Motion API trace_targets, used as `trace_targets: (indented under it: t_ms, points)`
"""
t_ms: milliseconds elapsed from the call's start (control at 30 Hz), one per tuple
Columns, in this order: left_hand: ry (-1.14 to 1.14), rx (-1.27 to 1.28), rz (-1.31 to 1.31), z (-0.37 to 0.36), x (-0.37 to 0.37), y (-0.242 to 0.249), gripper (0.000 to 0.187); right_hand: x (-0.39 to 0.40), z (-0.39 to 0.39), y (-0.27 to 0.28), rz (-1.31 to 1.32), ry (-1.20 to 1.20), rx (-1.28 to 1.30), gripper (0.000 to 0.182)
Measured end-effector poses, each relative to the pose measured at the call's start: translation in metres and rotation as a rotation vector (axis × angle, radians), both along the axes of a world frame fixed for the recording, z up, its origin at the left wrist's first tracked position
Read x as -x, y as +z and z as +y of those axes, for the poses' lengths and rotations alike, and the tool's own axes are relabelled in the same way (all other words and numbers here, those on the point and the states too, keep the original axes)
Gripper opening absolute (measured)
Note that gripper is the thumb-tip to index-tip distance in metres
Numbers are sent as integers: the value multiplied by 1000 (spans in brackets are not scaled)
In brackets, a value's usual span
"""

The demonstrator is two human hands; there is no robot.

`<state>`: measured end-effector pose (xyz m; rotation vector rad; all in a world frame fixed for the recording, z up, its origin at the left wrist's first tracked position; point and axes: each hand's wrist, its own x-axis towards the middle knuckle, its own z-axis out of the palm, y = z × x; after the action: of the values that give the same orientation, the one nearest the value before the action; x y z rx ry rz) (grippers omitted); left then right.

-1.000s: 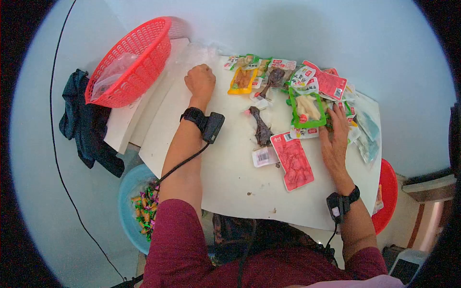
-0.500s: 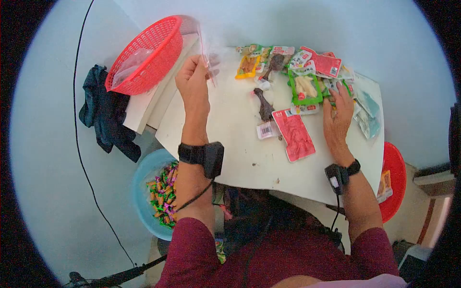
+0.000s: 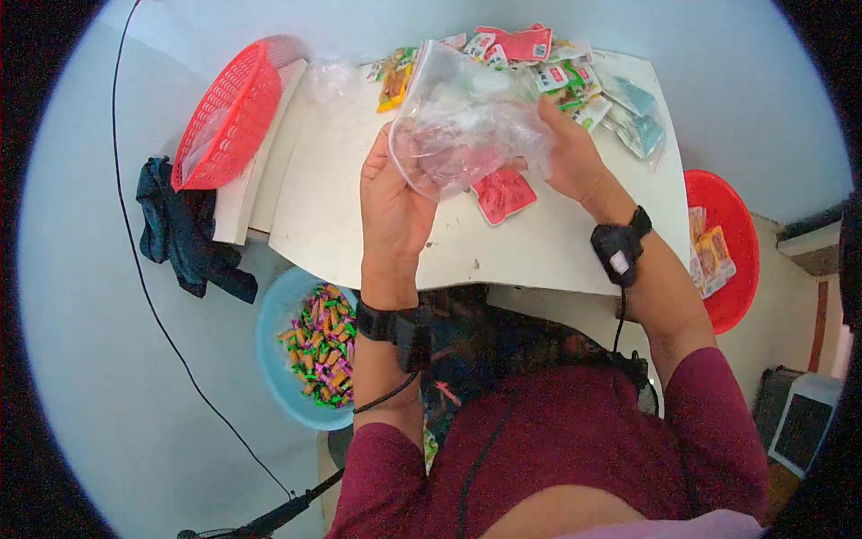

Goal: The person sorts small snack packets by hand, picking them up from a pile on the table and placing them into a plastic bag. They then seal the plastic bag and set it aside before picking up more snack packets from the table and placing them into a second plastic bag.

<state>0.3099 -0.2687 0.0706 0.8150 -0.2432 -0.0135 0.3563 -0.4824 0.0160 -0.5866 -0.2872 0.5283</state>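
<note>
A clear plastic bag is spread between my two hands above the table. My left hand pinches its near left edge, where a thin seam runs. On the other side, my right hand grips the crumpled right end, with the thumb up and the other fingers partly behind the film. Below the bag lies a red food packet, partly covered by it. Behind it are more sealed packets: a yellow-edged one, a red one and a green one.
Silvery-blue pouches lie at the back right of the white table. A red basket tilts at the left. Below are a blue basin of wrapped sweets and a red basin with packets.
My right hand has left the packets and moved left to grip the bag. My left hand has brought the bag right and nearer, and it now lies spread open to view.
</note>
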Motion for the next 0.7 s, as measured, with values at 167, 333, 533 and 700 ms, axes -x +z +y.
trace_targets:
  t_ms: [167, 333, 533, 700]
  points:
    - [194, -295, -44, 12, 10, -3, 19, 2, -2, 8, -181, -218, 258, 36]
    - [360, -492, 91, 28, 20, -12, 14, -9, -20, 6, -148, -372, 356, 19]
    - [174, -340, 187, 25, 28, -13, 35, -4, -6, 16, -100, -507, 274, 23]
    - [23, -358, 204, 26, 30, -13, 46, 7, 6, 35, -50, -575, 338, 29]
